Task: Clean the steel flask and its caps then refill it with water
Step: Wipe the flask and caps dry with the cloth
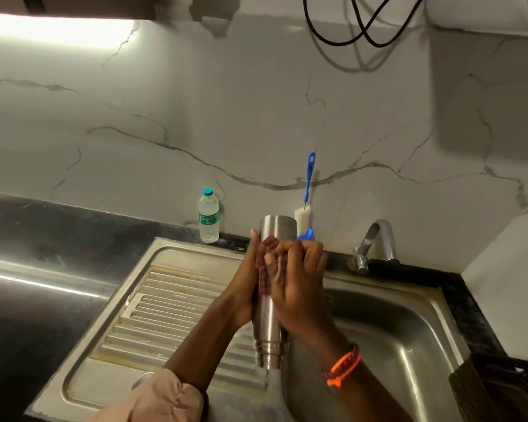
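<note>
The stainless steel sink (409, 324) fills the lower right of the frame, and its ribbed steel draining board (171, 303) runs across the lower centre; you hold your work above the seam between them, probably so that drips fall onto steel rather than the black counter (43, 239) at the left. The basin shows no standing water that you could make out from here, and the curved chrome tap (378, 239) at centre right shows no stream. In the centre of the frame you hold the tall cylindrical steel flask (269, 324) upside down, its threaded neck pointing down and its flat base up, which would let any water inside run out; the mouth faces away, so its contents cannot be told. Your left hand (244, 287) lies along the flask's left side, fingers straight against it, steadying it. Your right hand (299, 287) curls round the body, pressing a reddish checked cloth (264, 269) onto the steel, seemingly to wipe the outside. Behind, a white bottle brush with a blue handle (308, 190) leans against the marble wall, and a small clear plastic water bottle with a teal cap (208, 219) stands upright, apparently full.
</note>
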